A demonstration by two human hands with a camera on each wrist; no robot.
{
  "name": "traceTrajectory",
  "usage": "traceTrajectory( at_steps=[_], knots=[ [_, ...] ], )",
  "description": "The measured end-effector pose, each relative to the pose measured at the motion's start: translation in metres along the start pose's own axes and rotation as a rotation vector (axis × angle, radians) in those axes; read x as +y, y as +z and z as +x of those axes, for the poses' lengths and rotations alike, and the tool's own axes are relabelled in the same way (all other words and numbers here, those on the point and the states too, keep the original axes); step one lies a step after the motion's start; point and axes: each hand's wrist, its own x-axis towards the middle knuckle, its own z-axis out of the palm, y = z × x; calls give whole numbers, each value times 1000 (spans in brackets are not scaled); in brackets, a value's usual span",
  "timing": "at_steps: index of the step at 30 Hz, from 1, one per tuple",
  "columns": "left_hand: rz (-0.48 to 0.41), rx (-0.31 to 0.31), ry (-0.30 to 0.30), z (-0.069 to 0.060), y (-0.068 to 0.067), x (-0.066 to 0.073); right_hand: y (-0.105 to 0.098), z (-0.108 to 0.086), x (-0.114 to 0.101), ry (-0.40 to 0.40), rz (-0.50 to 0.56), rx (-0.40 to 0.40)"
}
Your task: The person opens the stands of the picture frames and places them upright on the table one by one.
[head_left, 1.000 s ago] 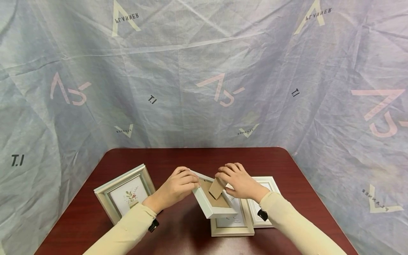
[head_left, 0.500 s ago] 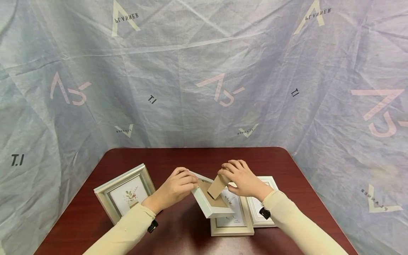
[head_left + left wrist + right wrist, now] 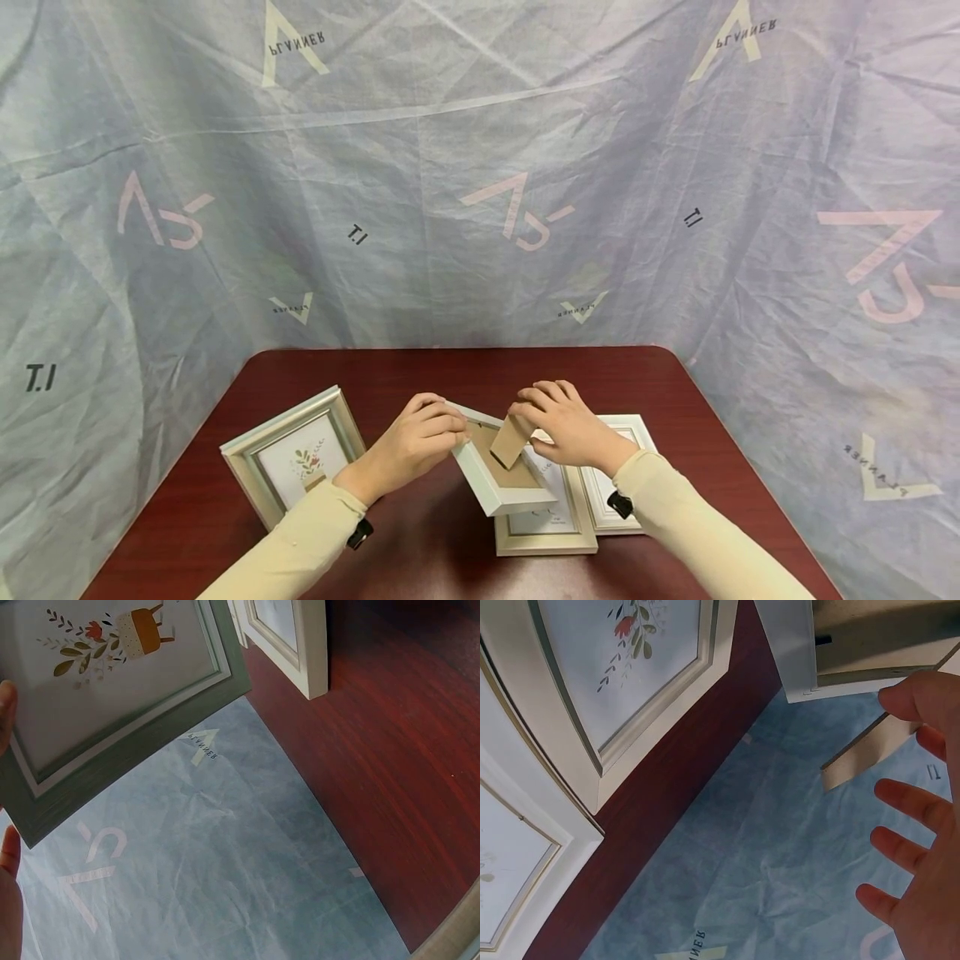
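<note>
In the head view my left hand (image 3: pixel 411 442) grips the upper left edge of a pale picture frame (image 3: pixel 477 482), lifted off the table with its brown back upward. Its front, with a printed potted plant, shows in the left wrist view, where fingertips (image 3: pixel 9 851) meet the border. My right hand (image 3: pixel 573 429) pinches the brown stand leg (image 3: pixel 512 442) on that back between thumb and index finger. The right wrist view shows the leg (image 3: pixel 866 754) tilted away from the backing, the other fingers spread loosely. Where the leg joins the backing is hidden.
A champagne-coloured picture frame (image 3: pixel 251 475) stands tilted at the left, behind my forearm. Another such frame (image 3: pixel 547 546) lies under the held one, beside a white frame (image 3: pixel 637 423) on its right. The red-brown table (image 3: pixel 420 558) is enclosed by grey printed cloth (image 3: pixel 420 250).
My right hand moved slightly right with the stand leg, swinging it outward, then came back left toward the backing. The left hand keeps its grip on the frame almost without moving.
</note>
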Motion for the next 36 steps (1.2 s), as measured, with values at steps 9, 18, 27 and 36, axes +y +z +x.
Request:
traceTrajectory(
  at_steps=[9, 18, 27, 36],
  knots=[
    [-1, 3, -2, 0, 0, 1, 1, -1, -2, 9, -11, -16],
    [3, 15, 7, -2, 1, 1, 2, -2, -4, 41, 15, -49],
    [14, 35, 2, -1, -2, 1, 1, -6, 1, 27, 1, 6],
    [19, 58, -9, -6, -4, -1, 0, -19, 6, 78, 11, -15]
  ],
)
